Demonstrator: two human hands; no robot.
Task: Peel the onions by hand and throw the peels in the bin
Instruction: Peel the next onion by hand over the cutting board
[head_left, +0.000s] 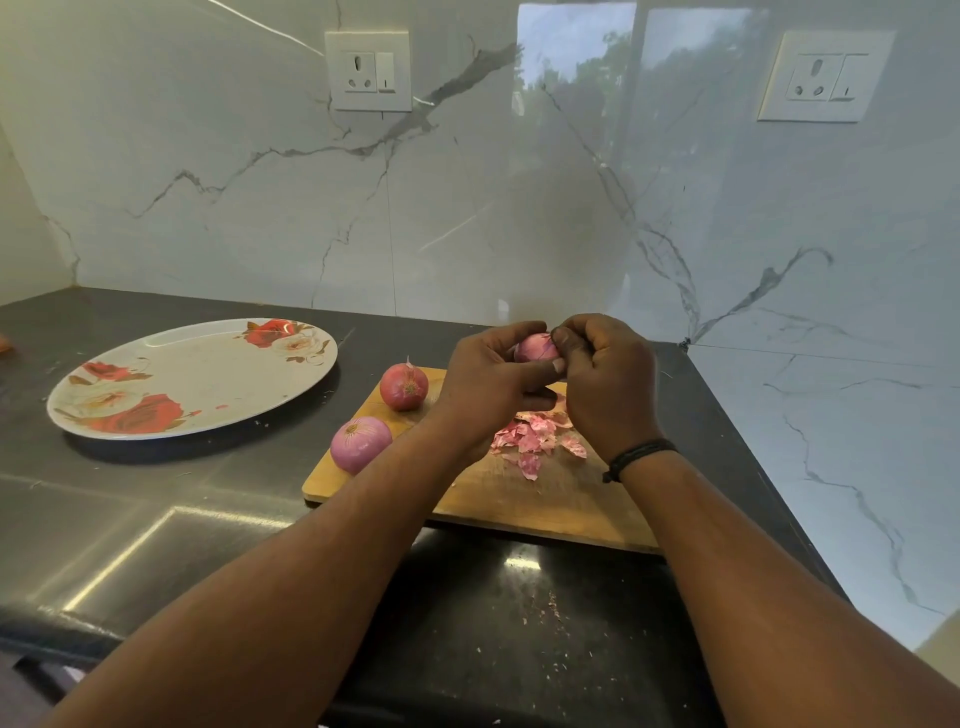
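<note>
Head view. Small pink-skinned onion (535, 347) held up above the wooden chopping board (519, 499), so loosened skin falls onto the heap of pink papery peels (537, 439) directly below. Left hand (485, 382) cups the onion from the side, fingers curled round it, thumb lying along its lower edge. Right hand (605, 382), knuckles up, pinches at the onion's top, likely lifting a strip of skin. Forearms converge from the lower corners. Dark red unpeeled onion (404, 387) and paler onion (361, 444) wait on the board's left part (paler one looks partly stripped). Bin not in sight. Flowered oval plate (208, 384) sits left on the dark desk (156, 499).
</note>
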